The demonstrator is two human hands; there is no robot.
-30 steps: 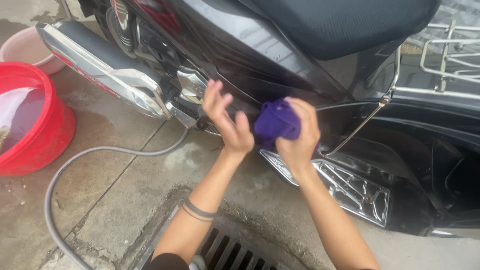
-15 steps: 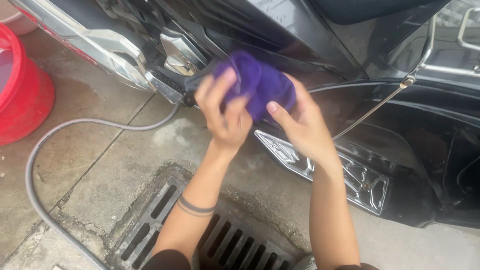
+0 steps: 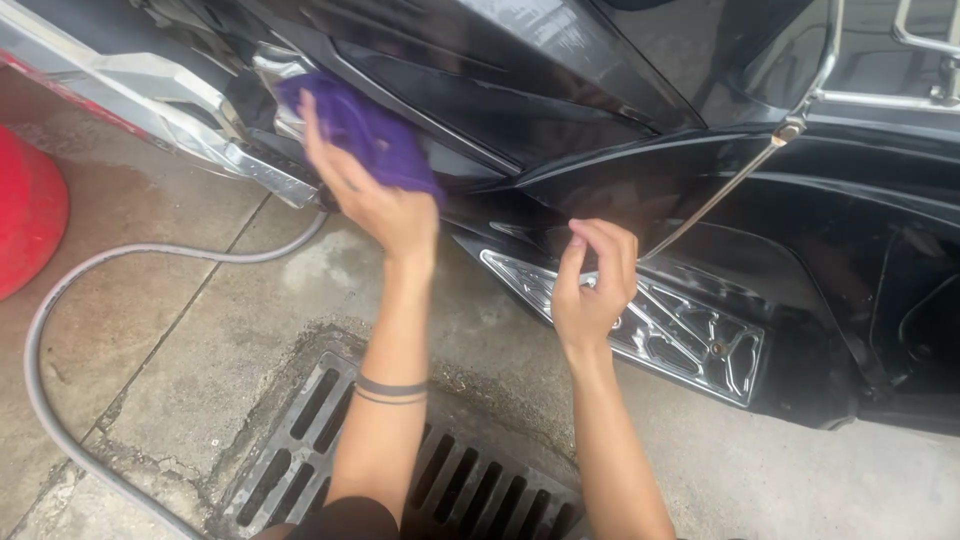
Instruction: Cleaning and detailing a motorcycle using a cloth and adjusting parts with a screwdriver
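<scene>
My left hand [image 3: 375, 200] presses a purple cloth [image 3: 365, 130] against the lower side of a black scooter [image 3: 560, 90], close to its chrome engine parts [image 3: 270, 70]. A dark band circles my left forearm. My right hand [image 3: 592, 285] hangs free over the silver footrest plate [image 3: 670, 325], fingers loosely curled, holding nothing.
A red basin [image 3: 25, 215] stands at the left edge. A grey hose [image 3: 110, 260] curves over the wet concrete. A metal drain grate [image 3: 420, 470] lies below my arms. A thin metal rod [image 3: 730, 190] slants down the scooter's side, and a silver exhaust cover [image 3: 130, 85] runs upper left.
The cloth passed from both hands to my left hand alone and moved up-left onto the scooter body. My right hand let go and dropped toward the footrest. The view shifted right.
</scene>
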